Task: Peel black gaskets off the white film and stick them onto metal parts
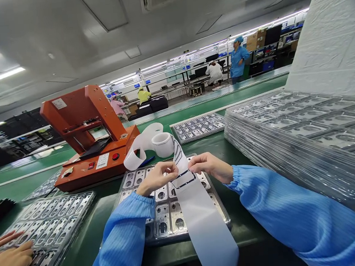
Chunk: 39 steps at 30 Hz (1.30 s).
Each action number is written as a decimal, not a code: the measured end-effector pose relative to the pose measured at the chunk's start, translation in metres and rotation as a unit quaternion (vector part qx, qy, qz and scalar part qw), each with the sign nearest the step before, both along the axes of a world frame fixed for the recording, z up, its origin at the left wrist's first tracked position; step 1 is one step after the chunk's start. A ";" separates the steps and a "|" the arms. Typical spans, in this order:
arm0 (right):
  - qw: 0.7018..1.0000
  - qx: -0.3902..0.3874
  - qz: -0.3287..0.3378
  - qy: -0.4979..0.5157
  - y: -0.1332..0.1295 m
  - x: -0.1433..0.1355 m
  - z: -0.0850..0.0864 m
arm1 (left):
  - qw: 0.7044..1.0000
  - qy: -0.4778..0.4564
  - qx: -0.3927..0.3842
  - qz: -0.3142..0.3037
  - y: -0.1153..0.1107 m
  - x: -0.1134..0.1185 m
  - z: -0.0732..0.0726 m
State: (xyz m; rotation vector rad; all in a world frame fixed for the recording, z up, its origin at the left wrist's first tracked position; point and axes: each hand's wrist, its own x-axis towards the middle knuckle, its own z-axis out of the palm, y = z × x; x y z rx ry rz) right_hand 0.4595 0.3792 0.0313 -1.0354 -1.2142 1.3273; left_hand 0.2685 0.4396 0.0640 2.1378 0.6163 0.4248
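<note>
Liner strip (pixel 198 212): a white backing ribbon carrying thin dark frame-shaped stickers, pinched between both hands above the middle tray.
Left hand (pixel 158 178): thumb and forefinger closed on the left edge of the strip, right at the dark outline of one sticker (pixel 183 178).
Right hand (pixel 210 167): fingers closed on the strip's right edge, level with the left hand; the sticker lies between the two pinches, and neither hand is clearly nearer to it.
Long axis: the strip runs away from the person and toward them; its far end climbs to the roll (pixel 162 144), its near end hangs loose over the table edge.
Sticker axis: it seems to lie across the strip, hand to hand, though its far edge is hard to make out.
Tray below (pixel 222 215): metal plates with camera cut-outs sit in rows directly under the grip, not touching the hands.
Right of grip: a tall stack of clear trays (pixel 302 140), well apart.
Left of grip: an orange press machine (pixel 89 131) behind, and another tray of parts (pixel 50 223) where a co-worker's hand (pixel 8 262) rests.
Surface: green conveyor bench (pixel 90 232).
</note>
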 end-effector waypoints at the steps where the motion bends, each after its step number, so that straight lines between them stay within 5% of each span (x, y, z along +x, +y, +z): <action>1: 1.000 0.001 0.000 0.001 0.001 0.000 0.000 | 1.000 0.001 0.002 -0.001 -0.001 0.000 0.001; 17: 0.998 0.012 -0.040 -0.043 -0.004 0.000 0.006 | 1.000 -0.025 -0.001 0.015 0.008 0.002 -0.011; 22: 0.986 0.019 -0.096 -0.132 0.000 0.005 -0.002 | 0.996 -0.059 -0.011 0.065 0.007 -0.002 -0.013; 29: 0.980 0.061 -0.165 -0.090 0.013 0.016 -0.018 | 0.985 -0.146 -0.060 0.069 0.005 -0.004 -0.015; 35: 0.966 0.081 -0.241 -0.042 0.037 0.043 -0.035 | 0.950 -0.268 -0.108 0.119 0.011 0.003 -0.020; 39: 0.967 0.089 -0.239 -0.027 0.024 0.029 -0.026 | 0.910 -0.350 -0.137 0.176 0.009 0.012 -0.022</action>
